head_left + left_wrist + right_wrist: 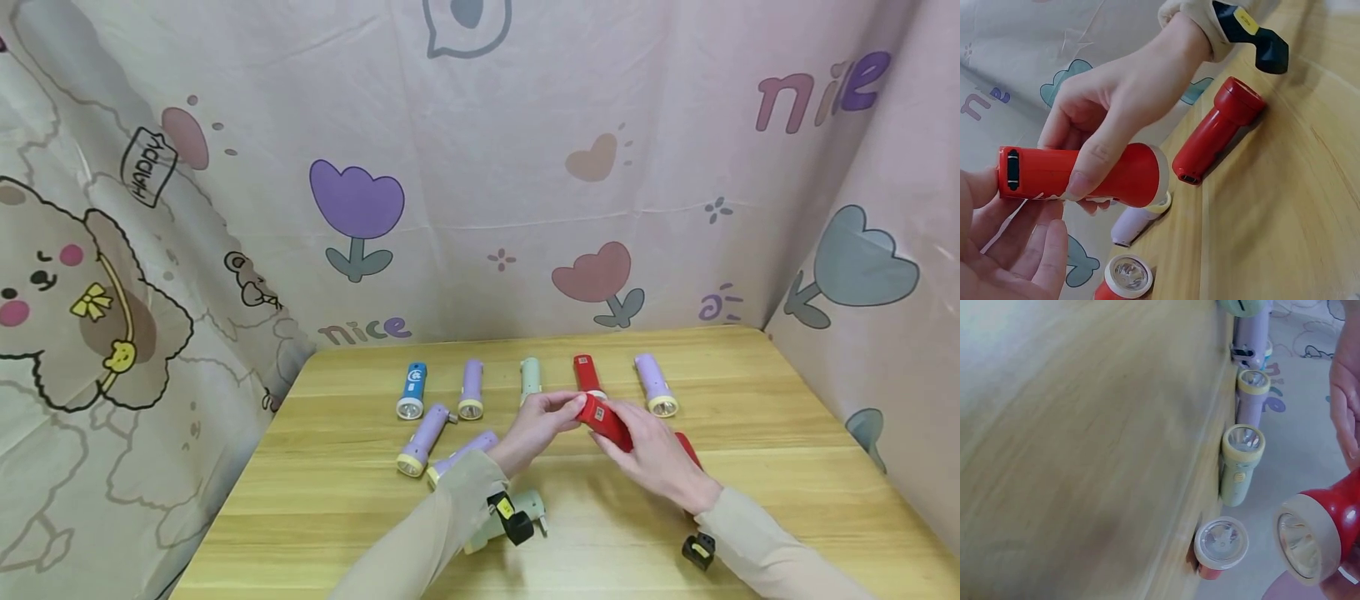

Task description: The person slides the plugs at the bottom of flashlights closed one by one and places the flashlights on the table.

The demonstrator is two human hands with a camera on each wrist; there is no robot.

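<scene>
Both hands are on a red flashlight [606, 423] with a white lens rim, raised over the table. My right hand [654, 450] grips its body, thumb along the side in the left wrist view. The fingertips of my left hand [534, 427] pinch the tail end, where a black slot [1013, 169] with metal prongs shows. In the right wrist view the held flashlight's lens [1298, 545] faces the camera. A second red flashlight [1217, 131] lies on the table beside my right wrist, mostly hidden by that hand in the head view.
Along the back of the wooden table [750, 500] lie blue [414, 388], purple [472, 385], green [530, 375], red [586, 372] and purple [653, 379] flashlights. Two more purple flashlights [425, 437] lie front left, one with its plug out. A green flashlight [531, 504] is partly under my left forearm.
</scene>
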